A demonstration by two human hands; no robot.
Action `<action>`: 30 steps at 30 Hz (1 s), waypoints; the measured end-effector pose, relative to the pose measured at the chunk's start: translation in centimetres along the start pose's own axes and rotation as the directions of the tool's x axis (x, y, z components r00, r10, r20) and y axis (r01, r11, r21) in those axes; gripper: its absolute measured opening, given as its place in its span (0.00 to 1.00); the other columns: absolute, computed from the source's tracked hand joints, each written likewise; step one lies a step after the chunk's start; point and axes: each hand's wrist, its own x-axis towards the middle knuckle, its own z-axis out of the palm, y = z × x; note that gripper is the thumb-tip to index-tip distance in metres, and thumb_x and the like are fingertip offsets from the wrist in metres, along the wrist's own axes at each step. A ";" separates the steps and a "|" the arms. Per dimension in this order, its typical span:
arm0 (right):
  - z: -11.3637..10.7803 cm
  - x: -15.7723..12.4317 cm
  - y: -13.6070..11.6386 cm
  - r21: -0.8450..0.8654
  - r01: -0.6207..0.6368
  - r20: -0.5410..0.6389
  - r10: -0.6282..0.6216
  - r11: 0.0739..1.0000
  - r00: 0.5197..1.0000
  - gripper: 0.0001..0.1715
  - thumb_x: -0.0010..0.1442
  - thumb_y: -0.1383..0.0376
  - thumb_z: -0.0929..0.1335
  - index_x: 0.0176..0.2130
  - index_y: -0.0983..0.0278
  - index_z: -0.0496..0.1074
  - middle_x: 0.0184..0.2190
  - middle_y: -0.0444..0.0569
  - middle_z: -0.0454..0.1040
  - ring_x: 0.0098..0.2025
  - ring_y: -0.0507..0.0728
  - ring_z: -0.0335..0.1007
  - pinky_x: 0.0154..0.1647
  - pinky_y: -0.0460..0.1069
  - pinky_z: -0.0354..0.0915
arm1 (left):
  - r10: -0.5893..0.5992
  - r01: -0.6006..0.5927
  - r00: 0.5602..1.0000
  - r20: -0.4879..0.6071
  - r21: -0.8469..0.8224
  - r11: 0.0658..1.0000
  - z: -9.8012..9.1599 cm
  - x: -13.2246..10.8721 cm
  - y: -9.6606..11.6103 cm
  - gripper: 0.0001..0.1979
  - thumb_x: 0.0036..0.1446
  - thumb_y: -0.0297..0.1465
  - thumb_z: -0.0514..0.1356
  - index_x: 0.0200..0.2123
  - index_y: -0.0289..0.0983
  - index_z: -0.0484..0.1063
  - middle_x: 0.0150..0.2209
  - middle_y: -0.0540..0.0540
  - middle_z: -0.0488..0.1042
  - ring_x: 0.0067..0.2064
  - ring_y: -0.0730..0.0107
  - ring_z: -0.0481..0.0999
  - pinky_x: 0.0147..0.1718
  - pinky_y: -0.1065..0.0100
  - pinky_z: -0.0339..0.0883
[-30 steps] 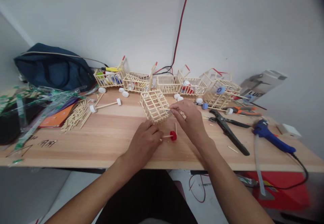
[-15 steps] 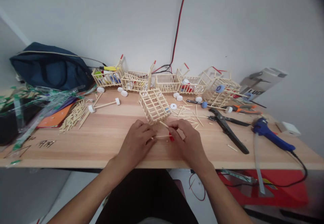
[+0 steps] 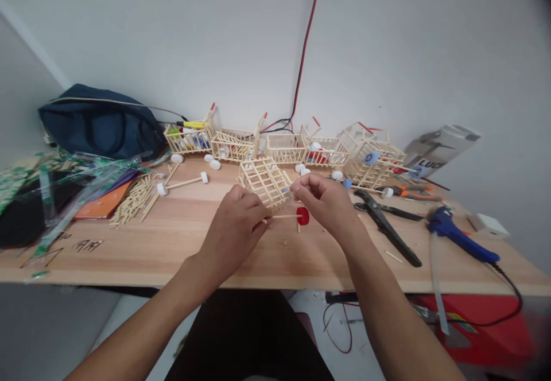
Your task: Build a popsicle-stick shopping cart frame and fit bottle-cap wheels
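My left hand [image 3: 235,229] is closed, pinching one end of a thin wooden stick [image 3: 284,216] that carries a red cap wheel [image 3: 303,216] at its other end. The stick is held level just above the wooden table [image 3: 172,243]. My right hand [image 3: 325,200] is closed in a pinch just above the red wheel, at the corner of a small cage built of wooden sticks [image 3: 263,181] that lies tilted on the table behind both hands. What the right fingers pinch is too small to see.
Several stick-built carts [image 3: 297,147] line the back wall with white cap wheels [image 3: 212,162] around them. Black cutters [image 3: 387,226], orange pliers [image 3: 408,190] and a blue glue gun [image 3: 460,236] lie right. A stick pile [image 3: 131,200], plastic wrappers and a dark bag [image 3: 101,125] are left.
Both hands have risen from the table; the left lifted the stick with the red wheel. The right hand moved up to the cage's corner.
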 end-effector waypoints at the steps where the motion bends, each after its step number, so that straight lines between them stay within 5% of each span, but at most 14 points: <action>1: 0.0 0.1 -0.1 0.003 -0.002 -0.006 0.002 1.000 1.000 0.12 0.58 0.58 0.66 0.28 0.63 0.70 0.23 0.44 0.71 0.25 0.51 0.64 0.27 0.47 0.57 | 0.003 -0.003 1.000 0.011 0.008 1.000 0.0 0.1 0.0 0.07 0.59 0.26 0.58 0.29 0.36 0.74 0.30 0.47 0.74 0.35 0.66 0.64 0.39 0.60 0.61; 10: 1.8 -2.1 1.2 0.362 -0.080 0.093 0.049 0.929 0.994 0.09 0.57 0.59 0.66 0.30 0.62 0.65 0.24 0.42 0.71 0.26 0.50 0.68 0.30 0.47 0.64 | -0.007 0.010 0.995 0.102 -0.035 0.999 2.7 -2.1 -0.7 0.09 0.58 0.23 0.57 0.28 0.35 0.75 0.29 0.45 0.74 0.37 0.63 0.65 0.39 0.60 0.64; 15: 2.7 -3.4 1.8 0.341 -0.070 0.083 0.044 0.938 0.996 0.09 0.60 0.59 0.66 0.32 0.61 0.66 0.25 0.42 0.70 0.27 0.51 0.68 0.30 0.47 0.64 | -0.011 0.012 0.995 0.098 -0.015 1.000 3.0 -2.9 -1.6 0.08 0.59 0.24 0.57 0.30 0.36 0.76 0.30 0.45 0.75 0.36 0.63 0.66 0.38 0.60 0.64; 23: 2.2 -3.1 1.2 0.301 -0.008 0.022 0.001 0.953 1.000 0.09 0.61 0.58 0.65 0.33 0.60 0.65 0.26 0.43 0.71 0.29 0.52 0.69 0.33 0.47 0.64 | 0.018 -0.025 0.993 0.119 0.058 0.998 -2.4 -4.3 -6.1 0.08 0.59 0.29 0.57 0.33 0.41 0.77 0.35 0.46 0.78 0.38 0.63 0.69 0.38 0.63 0.63; 30: 2.9 -2.6 1.1 0.394 -0.012 0.021 0.004 0.919 1.000 0.09 0.62 0.58 0.65 0.32 0.60 0.64 0.25 0.42 0.71 0.28 0.51 0.69 0.32 0.47 0.63 | -0.290 0.267 0.957 0.034 0.299 0.916 -6.5 -5.6 -10.2 0.11 0.60 0.35 0.55 0.35 0.42 0.78 0.38 0.48 0.79 0.41 0.60 0.69 0.41 0.62 0.62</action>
